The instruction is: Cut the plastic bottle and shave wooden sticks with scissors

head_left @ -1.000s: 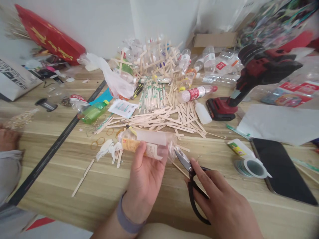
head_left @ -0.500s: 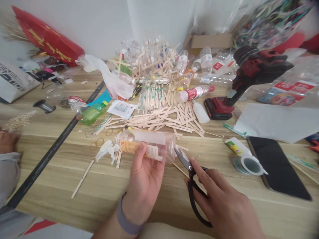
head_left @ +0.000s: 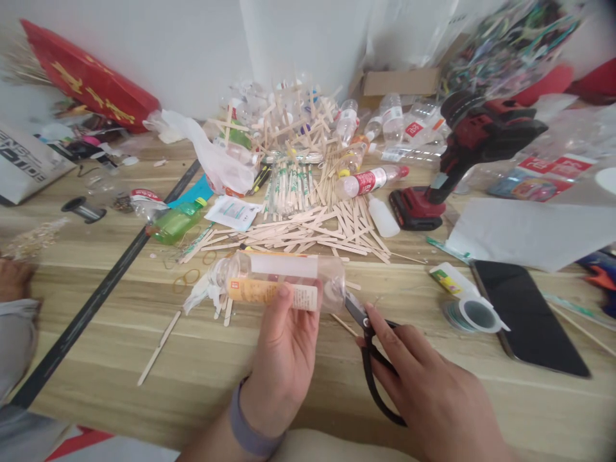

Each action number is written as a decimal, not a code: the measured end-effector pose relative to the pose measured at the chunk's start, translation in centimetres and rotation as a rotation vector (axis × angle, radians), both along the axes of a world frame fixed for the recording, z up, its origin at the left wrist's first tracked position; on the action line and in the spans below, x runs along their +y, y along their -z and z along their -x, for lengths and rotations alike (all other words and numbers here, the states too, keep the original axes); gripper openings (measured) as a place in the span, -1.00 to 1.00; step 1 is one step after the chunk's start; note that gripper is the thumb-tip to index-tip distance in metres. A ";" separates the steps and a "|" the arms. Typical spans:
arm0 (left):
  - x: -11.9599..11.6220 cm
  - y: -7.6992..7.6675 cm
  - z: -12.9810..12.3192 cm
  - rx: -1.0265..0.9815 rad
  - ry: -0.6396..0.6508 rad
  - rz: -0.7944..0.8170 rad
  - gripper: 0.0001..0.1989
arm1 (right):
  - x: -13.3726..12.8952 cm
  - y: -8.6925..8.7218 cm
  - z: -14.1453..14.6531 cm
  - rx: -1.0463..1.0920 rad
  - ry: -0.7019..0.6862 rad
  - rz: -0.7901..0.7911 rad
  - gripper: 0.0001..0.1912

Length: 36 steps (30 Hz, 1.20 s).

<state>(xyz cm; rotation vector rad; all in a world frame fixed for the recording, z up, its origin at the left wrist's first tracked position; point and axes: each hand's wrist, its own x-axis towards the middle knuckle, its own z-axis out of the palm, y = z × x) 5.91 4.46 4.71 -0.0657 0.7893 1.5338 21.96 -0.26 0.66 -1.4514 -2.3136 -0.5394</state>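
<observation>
A clear plastic bottle point(head_left: 332, 276) with an orange and white label lies sideways in my left hand point(head_left: 286, 359), thumb on the label and fingers behind it. Its neck points left. My right hand point(head_left: 423, 378) is closed on black-handled scissors point(head_left: 368, 340). The blade tips meet the base end of the bottle; whether they pass into the plastic I cannot tell. Behind the bottle is a pile of flat wooden sticks point(head_left: 308, 234).
A cordless drill point(head_left: 445, 160) stands at the right, with a phone point(head_left: 529, 317) and a wire spool point(head_left: 474, 314) nearer. A green bottle point(head_left: 178, 221) lies left. Another person's hand point(head_left: 14, 279) rests at the left edge. More bottles lie at the back.
The bottle has turned slightly in my left hand, so its label and base show differently. The scissors remain at its base end. The whole view has shifted a little.
</observation>
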 end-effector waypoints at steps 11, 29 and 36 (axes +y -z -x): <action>0.5 0.4 0.9 -0.050 0.083 -0.024 -0.72 | 0.6 -0.1 -0.8 0.157 -0.127 0.078 -0.61; 0.4 0.6 1.5 -0.088 0.130 -0.081 -0.80 | -0.3 0.0 -0.3 0.302 -0.004 0.146 -0.56; 0.2 0.6 1.3 -0.087 0.131 -0.091 -0.81 | -0.1 -0.5 0.1 0.283 0.001 0.139 -0.48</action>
